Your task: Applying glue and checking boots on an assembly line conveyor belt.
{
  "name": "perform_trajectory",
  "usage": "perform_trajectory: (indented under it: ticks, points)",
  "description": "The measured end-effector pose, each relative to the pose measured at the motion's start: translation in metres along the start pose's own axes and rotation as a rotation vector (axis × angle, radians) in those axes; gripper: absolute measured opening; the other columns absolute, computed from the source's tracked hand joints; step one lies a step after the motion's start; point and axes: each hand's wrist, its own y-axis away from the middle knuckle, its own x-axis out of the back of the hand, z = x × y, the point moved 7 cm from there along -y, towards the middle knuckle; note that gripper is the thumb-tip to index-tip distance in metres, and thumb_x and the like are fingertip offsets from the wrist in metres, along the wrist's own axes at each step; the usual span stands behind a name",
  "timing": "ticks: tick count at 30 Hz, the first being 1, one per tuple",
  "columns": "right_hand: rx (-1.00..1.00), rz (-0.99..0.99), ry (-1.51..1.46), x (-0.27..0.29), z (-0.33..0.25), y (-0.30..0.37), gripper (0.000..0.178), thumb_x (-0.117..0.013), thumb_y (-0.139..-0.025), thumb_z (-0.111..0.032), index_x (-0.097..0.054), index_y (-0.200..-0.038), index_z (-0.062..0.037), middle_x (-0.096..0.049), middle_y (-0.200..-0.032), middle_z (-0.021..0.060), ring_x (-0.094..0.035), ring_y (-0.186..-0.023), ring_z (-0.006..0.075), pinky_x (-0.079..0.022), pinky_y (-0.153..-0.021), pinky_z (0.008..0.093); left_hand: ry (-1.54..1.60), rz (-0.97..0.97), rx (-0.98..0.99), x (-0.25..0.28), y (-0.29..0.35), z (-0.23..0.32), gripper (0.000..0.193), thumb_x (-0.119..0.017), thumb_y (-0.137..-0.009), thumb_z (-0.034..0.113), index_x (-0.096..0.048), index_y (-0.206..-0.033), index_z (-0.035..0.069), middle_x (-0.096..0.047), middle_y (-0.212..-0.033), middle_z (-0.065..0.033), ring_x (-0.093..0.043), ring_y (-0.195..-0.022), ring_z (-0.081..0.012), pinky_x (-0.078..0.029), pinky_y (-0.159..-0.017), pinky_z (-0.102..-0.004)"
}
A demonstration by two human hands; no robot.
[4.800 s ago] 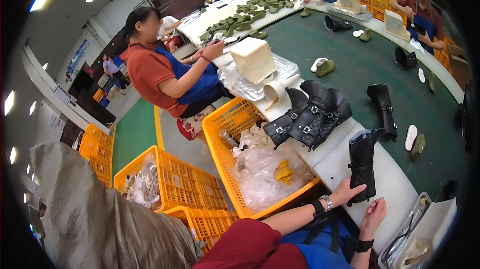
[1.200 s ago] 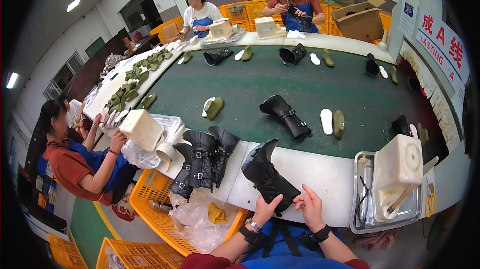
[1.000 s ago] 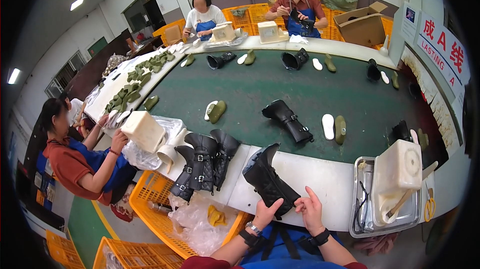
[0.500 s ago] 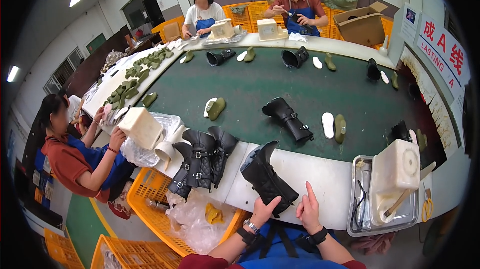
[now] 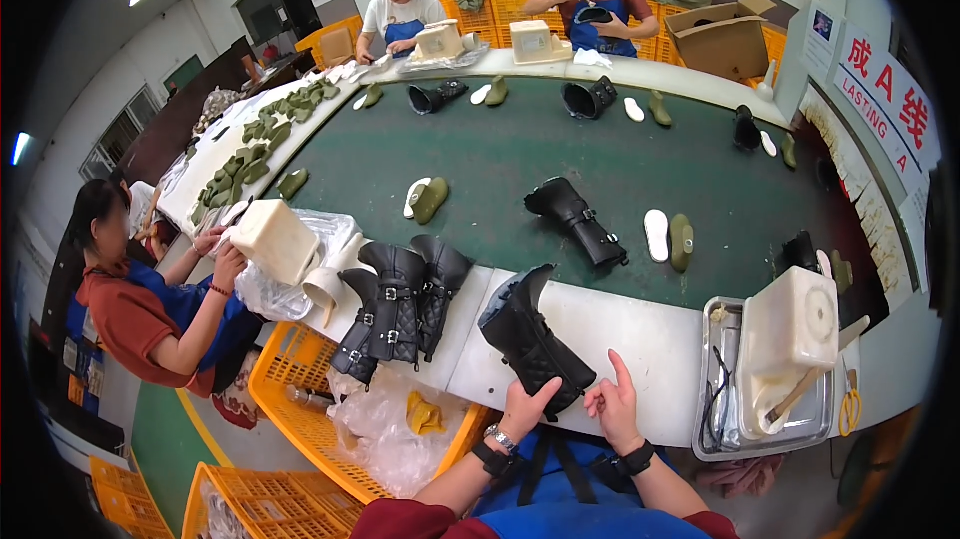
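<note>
A black quilted boot (image 5: 535, 339) lies on its side on the white table edge (image 5: 640, 339) right in front of me. My left hand (image 5: 527, 407) rests against the boot's lower end, fingers spread on it. My right hand (image 5: 613, 404) hovers just to the right of the boot, fingers apart with the forefinger raised, holding nothing. Both wrists wear dark bands.
Three black buckled boots (image 5: 395, 304) stand to the left by an orange crate (image 5: 300, 409) with plastic bags. A metal tray (image 5: 765, 384) holds a cream plastic jug and brush at right. The green conveyor (image 5: 520, 159) carries boots and soles. A person at left handles a cream jug; two people work opposite.
The view swung from the left-hand crates to the conveyor. In the last second my hands stayed at the boot's lower end; the right hand lifted slightly off it.
</note>
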Motion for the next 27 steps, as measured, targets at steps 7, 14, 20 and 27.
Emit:
perform_trajectory:
  ticks: [7, 14, 20, 27]
  points:
    - [0.044, 0.021, 0.018, 0.008, 0.010, 0.000, 0.023, -0.043, -0.093, -0.018, -0.054, -0.097, 0.0015, -0.056, -0.064, 0.0055, -0.048, -0.051, 0.0077, -0.040, -0.050, 0.0200, 0.073, -0.006, 0.004, -0.001, 0.000, -0.003, 0.024, -0.064, -0.081, 0.015, -0.061, -0.093, -0.004, -0.066, -0.085, -0.0083, -0.061, -0.075, -0.0127, -0.049, -0.067, -0.0264]
    - [0.140, 0.073, 0.151, 0.007, 0.004, 0.001, 0.039, -0.043, -0.094, -0.022, -0.052, -0.061, -0.0030, -0.055, -0.061, 0.0066, -0.047, -0.049, 0.0081, -0.039, -0.048, 0.0215, 0.039, 0.000, 0.009, -0.001, 0.001, -0.001, 0.023, -0.064, -0.081, 0.015, -0.061, -0.093, -0.004, -0.066, -0.085, -0.0077, -0.061, -0.076, -0.0122, -0.049, -0.067, -0.0264]
    - [-0.089, 0.078, 0.128, 0.006, 0.010, 0.008, 0.039, -0.045, -0.093, -0.023, -0.053, -0.061, -0.0026, -0.053, -0.057, 0.0019, -0.045, -0.046, 0.0055, -0.036, -0.043, 0.0195, 0.023, 0.007, 0.007, -0.001, 0.002, 0.000, 0.022, -0.065, -0.080, 0.015, -0.061, -0.092, -0.004, -0.065, -0.085, -0.0066, -0.060, -0.076, -0.0118, -0.048, -0.068, -0.0263]
    - [-0.001, 0.062, 0.104, -0.001, 0.009, 0.005, 0.029, -0.047, -0.092, -0.019, -0.062, -0.078, 0.0010, -0.053, -0.058, 0.0017, -0.045, -0.046, 0.0056, -0.037, -0.043, 0.0186, 0.016, 0.003, 0.034, -0.001, 0.003, -0.001, 0.022, -0.064, -0.080, 0.014, -0.061, -0.093, -0.004, -0.065, -0.086, -0.0069, -0.060, -0.076, -0.0121, -0.048, -0.068, -0.0261]
